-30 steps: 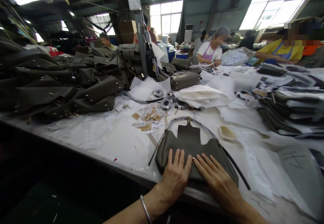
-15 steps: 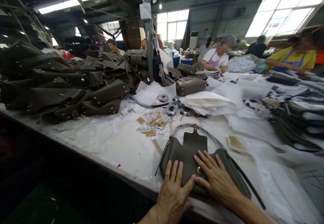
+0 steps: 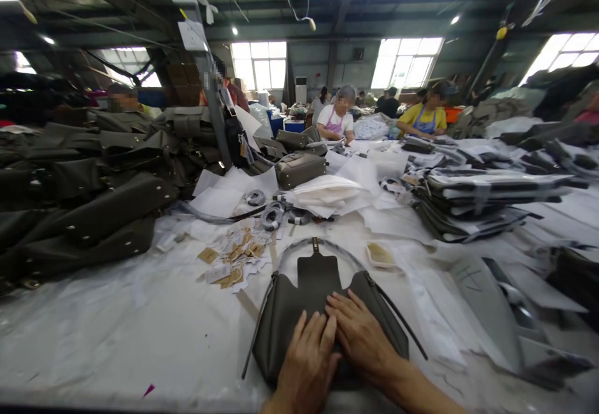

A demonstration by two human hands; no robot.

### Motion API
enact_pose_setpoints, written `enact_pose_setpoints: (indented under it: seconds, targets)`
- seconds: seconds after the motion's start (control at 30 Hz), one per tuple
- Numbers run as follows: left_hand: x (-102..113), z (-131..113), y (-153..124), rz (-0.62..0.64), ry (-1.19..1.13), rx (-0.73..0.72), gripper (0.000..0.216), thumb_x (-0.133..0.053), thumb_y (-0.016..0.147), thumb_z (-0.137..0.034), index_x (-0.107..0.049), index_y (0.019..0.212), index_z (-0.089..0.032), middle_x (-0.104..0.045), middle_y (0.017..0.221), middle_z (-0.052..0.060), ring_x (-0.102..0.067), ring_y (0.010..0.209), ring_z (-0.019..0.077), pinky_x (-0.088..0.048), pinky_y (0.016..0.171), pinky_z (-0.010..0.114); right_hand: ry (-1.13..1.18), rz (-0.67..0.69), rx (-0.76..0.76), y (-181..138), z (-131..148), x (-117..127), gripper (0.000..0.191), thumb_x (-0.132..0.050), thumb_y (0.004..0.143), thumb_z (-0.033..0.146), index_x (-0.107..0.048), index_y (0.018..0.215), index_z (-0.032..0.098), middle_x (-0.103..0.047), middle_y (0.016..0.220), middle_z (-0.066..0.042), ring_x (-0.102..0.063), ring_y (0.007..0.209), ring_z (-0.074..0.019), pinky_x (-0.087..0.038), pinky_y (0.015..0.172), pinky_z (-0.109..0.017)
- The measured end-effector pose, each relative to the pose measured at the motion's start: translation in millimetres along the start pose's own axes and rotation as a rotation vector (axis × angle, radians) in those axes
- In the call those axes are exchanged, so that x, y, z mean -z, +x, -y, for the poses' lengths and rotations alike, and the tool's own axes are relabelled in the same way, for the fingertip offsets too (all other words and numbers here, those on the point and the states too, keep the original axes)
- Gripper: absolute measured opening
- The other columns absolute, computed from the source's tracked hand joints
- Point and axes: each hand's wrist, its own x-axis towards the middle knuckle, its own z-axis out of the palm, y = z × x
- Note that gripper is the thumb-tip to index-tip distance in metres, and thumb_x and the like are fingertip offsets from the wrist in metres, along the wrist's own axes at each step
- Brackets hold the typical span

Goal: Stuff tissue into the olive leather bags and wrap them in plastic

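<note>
A dark olive-grey handbag [image 3: 276,320] lies on the white table, its flap [image 3: 319,276] folded back away from me. Its handle [image 3: 346,246], wrapped in clear film, arches behind the flap, and a thin strap hangs down each side. My left hand [image 3: 306,354] rests flat on the lower front of the bag, fingers extended. Beside it my right hand [image 3: 360,333] also lies flat on the leather, its fingertips close to the left hand's. The metal clasp on the bag's front is hidden under my hands.
Paper tags [image 3: 236,255] lie behind the bag to the left, with coiled straps [image 3: 272,215] beyond. A small tray [image 3: 380,255] sits to the right. Piled bags [image 3: 93,214] fill the left; film-wrapped bags [image 3: 472,195] are stacked right. Co-workers [image 3: 336,117] work across the table.
My view has swung to the right. My hands have drawn closer together on the bag and now cover the clasp that showed between them before.
</note>
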Motion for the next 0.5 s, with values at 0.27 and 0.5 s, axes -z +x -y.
enact_pose_setpoints:
  seconds: [0.27, 0.5]
  targets:
    - [-12, 7, -24, -0.086, 0.144, -0.164, 0.044, -0.043, 0.098, -0.048, -0.057, 0.135, -0.028, -0.068, 0.122, 0.007, -0.06, 0.12, 0.022, -0.024, 0.12, 0.043, 0.373, 0.328, -0.031, -8, -15, 68, 0.017, -0.059, 0.091, 0.025, -0.074, 0.099, 0.024, -0.074, 0.109, -0.002, -0.063, 0.114, -0.0202, -0.037, 0.112, -0.038]
    - [-21, 13, -28, -0.008, 0.102, -0.164, 0.041, -0.043, 0.096, -0.026, -0.056, 0.135, -0.028, -0.067, 0.125, 0.008, -0.062, 0.116, 0.0207, -0.015, 0.122, 0.045, 0.512, -0.109, -0.616, -57, -71, 119, 0.025, -0.057, 0.091, 0.042, -0.073, 0.09, 0.022, -0.075, 0.091, -0.002, -0.069, 0.087, -0.0191, -0.054, 0.081, -0.028]
